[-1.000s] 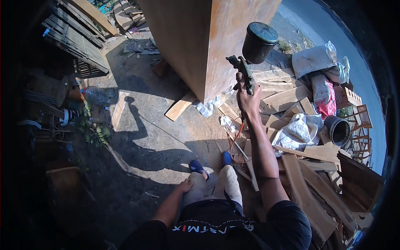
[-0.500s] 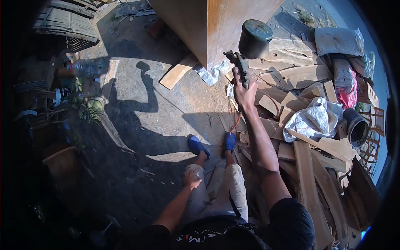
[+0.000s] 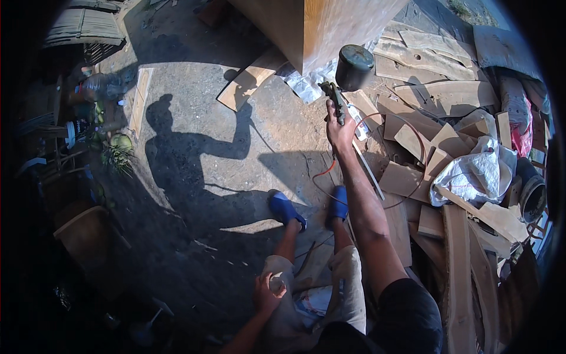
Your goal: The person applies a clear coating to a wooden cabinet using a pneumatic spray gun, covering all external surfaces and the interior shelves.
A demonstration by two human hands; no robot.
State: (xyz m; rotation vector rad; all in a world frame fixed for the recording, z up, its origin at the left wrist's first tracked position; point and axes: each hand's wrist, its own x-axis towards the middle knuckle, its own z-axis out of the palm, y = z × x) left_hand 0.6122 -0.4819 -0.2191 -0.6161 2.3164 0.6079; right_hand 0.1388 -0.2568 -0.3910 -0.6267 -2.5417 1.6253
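My right hand (image 3: 341,131) is wrapped round the grip of a spray gun (image 3: 333,101), held out in front with the arm stretched. A dark round paint cup (image 3: 355,67) sits on top of the gun. From below the grip runs a thin orange-red hose (image 3: 323,173). Just beyond the gun stands the corner of a large wooden panelled piece (image 3: 304,41), smooth and brown. My left hand (image 3: 269,294) is low by my knee, its fingers curled round something pale that I cannot make out, against the light shorts (image 3: 345,277).
Wood offcuts (image 3: 413,177) are heaped on the right, with a white sack (image 3: 474,171) and a dark bucket (image 3: 532,197) among them. A loose board (image 3: 250,79) and crumpled plastic (image 3: 309,85) lie below the panel's corner. Green coconuts (image 3: 121,143) are at left.
My view has shifted and my feet are set slightly differently. The spray gun has come lower, and its shadow has moved right. My left hand is lower, still near my knee.
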